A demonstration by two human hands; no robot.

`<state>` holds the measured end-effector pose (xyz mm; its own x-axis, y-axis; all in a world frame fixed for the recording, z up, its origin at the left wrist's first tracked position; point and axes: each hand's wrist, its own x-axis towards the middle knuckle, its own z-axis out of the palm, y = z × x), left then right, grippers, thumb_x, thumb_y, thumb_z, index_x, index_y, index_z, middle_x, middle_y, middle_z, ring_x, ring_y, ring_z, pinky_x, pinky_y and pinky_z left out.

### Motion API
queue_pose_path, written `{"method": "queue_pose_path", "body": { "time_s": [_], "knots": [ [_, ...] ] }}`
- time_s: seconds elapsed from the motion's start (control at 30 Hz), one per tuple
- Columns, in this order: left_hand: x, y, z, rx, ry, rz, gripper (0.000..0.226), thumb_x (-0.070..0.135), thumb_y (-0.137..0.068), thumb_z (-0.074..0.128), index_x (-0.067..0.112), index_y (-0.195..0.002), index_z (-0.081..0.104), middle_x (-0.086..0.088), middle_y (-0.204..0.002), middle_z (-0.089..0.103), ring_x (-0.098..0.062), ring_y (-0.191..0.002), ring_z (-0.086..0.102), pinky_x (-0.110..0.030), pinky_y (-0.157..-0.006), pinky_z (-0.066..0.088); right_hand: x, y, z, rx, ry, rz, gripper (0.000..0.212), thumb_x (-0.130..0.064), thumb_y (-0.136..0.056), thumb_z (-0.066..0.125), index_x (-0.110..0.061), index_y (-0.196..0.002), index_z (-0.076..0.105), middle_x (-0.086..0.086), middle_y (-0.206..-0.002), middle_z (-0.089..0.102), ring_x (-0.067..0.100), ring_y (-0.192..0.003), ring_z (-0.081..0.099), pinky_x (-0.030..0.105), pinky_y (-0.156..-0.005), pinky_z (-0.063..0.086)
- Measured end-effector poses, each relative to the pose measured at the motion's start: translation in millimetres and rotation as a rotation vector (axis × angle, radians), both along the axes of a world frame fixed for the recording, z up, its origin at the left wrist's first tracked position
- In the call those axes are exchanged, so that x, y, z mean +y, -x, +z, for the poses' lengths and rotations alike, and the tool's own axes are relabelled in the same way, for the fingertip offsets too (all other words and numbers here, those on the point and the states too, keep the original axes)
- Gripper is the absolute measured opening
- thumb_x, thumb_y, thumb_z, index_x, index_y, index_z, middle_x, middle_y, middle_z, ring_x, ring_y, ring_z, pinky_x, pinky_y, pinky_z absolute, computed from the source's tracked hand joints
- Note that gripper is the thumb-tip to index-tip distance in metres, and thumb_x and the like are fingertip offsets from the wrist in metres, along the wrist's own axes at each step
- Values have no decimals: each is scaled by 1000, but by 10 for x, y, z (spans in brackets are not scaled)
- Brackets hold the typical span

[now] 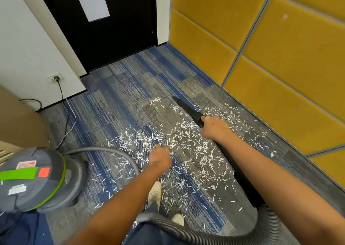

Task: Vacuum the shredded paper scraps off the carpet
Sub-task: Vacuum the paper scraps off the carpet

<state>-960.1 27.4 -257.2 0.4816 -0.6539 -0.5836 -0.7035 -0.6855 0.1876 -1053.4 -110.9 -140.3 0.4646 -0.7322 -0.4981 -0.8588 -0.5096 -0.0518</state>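
Hundreds of scraps [186,147] on carpet [115,99], centre, spread from near shoes [155,190] to far by nozzle [186,108] tip. Hands apart: right hand [214,128] clamped round nozzle base; left hand [160,157] curled low over scraps, cannot tell if holding anything. Vacuum [33,179] near left. Judgement: lower tip close to pile, slow overlapping passes far-to-near, keep hose [205,233] from dragging through scraps.

White paper scraps [186,147] on blue-and-grey striped carpet [121,99], black wand [186,108], grey ribbed hose [186,228], grey vacuum [37,185] with lime-green band and orange-red patch, mustard-yellow wall panels [280,76], black door [121,39], white wall [24,48]
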Motion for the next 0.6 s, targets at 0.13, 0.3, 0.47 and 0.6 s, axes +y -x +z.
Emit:
{"method": "queue_pose_path", "body": {
  "time_s": [0.13, 0.3, 0.47, 0.6],
  "knots": [
    [-456, -240, 197, -59, 194, -93, 67, 4, -86, 56, 17, -146, 27, -14, -144, 32, -28, -127, 39, -35, -93, 51, -90, -271, -15, 1, -1, -3, 46, -11, -88, 52, -17, -133, 44, 5, -98, 56, 23, -87, 59, 33, -76, 53],
    [-796, -594, 173, 34, 355, -66, 85, 1, -83, 63, 19, -150, 13, -8, -149, 27, -25, -134, 30, -35, -106, 39, -59, -612, -42, 37, -29, 12, 43, -16, -89, 55, -17, -131, 45, 7, -114, 58, 27, -106, 59, 36, -84, 49],
    [-947, -870, 70, 165, 367, -169, 91, 5, -79, 70, 20, -150, 15, -3, -157, 14, -26, -141, 21, -41, -113, 28, 78, -942, -154, 78, -88, -2, 44, -21, -89, 59, -9, -128, 43, 5, -110, 57, 23, -101, 60, 32, -81, 49],
    [-968, -1007, -56, 303, 484, -161, 59, 2, -88, 58, 16, -142, 39, -7, -152, 29, -28, -139, 27, -42, -114, 26, 225, -1164, -164, 86, -100, 30, 57, -18, -91, 56, 0, -138, 29, 6, -120, 55, 23, -107, 59, 32, -85, 49]
  ]
}}
